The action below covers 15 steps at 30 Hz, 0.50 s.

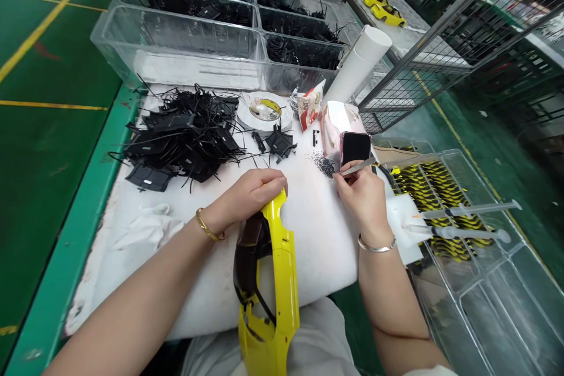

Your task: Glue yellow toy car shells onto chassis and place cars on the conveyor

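Note:
My left hand is closed around one end of a yellow toy car body, which is tipped on its side above my lap. Dark window parts show inside the shell. In my right hand a pair of metal tweezers is pinched, tips pointing down and left. Those tips are at the edge of a small heap of tiny black pieces on the white tabletop. Whether a piece sits between the tips is too small to tell. A smartwatch-like dark screen stands just behind the right hand.
A pile of black plastic parts lies at the left, near a tape roll. Clear divided bins line the back. At the right, two syringes overhang a tray of yellow-black parts. A wire rack stands behind.

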Motion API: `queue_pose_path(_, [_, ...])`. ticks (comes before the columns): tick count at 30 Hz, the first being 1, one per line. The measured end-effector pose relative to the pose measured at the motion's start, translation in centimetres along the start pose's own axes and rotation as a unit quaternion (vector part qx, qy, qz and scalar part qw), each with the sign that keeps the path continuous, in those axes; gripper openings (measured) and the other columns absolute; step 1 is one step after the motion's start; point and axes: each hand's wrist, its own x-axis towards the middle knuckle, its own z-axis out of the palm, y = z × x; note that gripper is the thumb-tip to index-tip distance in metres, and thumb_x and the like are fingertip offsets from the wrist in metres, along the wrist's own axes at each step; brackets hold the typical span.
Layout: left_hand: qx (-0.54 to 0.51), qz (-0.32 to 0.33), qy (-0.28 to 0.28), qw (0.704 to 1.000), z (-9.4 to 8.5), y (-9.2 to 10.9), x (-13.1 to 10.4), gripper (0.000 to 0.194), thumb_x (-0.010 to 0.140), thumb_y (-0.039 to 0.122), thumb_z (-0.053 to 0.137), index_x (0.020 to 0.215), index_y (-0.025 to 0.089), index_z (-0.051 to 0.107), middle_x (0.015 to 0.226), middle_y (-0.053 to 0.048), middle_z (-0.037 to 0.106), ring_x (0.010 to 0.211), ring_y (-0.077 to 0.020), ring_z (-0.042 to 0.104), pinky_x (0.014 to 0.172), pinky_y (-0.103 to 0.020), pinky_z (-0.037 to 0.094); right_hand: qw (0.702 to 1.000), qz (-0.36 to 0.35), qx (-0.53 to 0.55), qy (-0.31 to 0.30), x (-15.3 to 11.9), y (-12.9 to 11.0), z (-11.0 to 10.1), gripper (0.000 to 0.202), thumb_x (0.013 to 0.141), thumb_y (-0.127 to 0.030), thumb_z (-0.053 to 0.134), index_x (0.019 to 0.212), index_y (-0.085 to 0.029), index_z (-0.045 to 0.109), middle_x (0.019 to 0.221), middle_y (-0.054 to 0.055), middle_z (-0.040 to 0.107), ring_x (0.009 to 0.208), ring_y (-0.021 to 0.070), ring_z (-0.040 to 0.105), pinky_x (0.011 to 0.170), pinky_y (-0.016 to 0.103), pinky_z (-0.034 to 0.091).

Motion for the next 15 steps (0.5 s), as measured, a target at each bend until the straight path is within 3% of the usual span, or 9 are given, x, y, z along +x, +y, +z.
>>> queue_pose_path(15, [-0.016,0.008,0.000,1.000,0.10,-0.41,-0.06,0.036,0.085,0.042,0.040,0.069,0.017,0.060,0.062,0.001,0.051,0.059,-0.0132,0.044,0.058,-0.025,0.037,1.000,-0.004,-0.003,0.009,0.04,-0.05,0.10,0.016,0.077,-0.030,0.060,0.089,-0.019,0.062,0.077,0.005,0.069,0.065,0.0228,0.064,0.065,0.035,0.046])
